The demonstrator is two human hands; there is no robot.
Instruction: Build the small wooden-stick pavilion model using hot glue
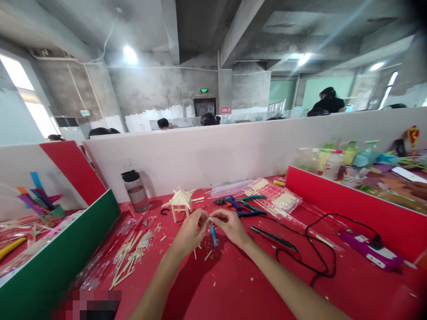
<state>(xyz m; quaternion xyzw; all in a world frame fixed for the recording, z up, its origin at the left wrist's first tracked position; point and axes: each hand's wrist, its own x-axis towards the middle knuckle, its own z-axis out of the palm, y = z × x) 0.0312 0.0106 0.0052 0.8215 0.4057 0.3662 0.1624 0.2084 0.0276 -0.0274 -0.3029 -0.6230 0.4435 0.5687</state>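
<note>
My left hand (191, 229) and my right hand (230, 226) meet above the red table, fingertips pinched together. Whatever lies between them is too small to make out. Just below the fingertips is a narrow blue strip (214, 237); I cannot tell if it touches them. Behind my left hand stands a small pavilion model (181, 203) of pale wooden sticks, with a peaked roof on thin posts. Short stick pieces (208, 255) lie under my hands. Beyond my right hand are a blue glue gun (233, 203) and green-handled pliers (251, 205).
A black utility knife (273, 238) and a looping cord (308, 249) lie on the right, near a purple power strip (370, 250). Loose sticks (128, 262) and a water bottle (136, 191) are at left. Bagged sticks (273, 195) lie behind. Green (66, 249) and red (350, 209) dividers flank the table.
</note>
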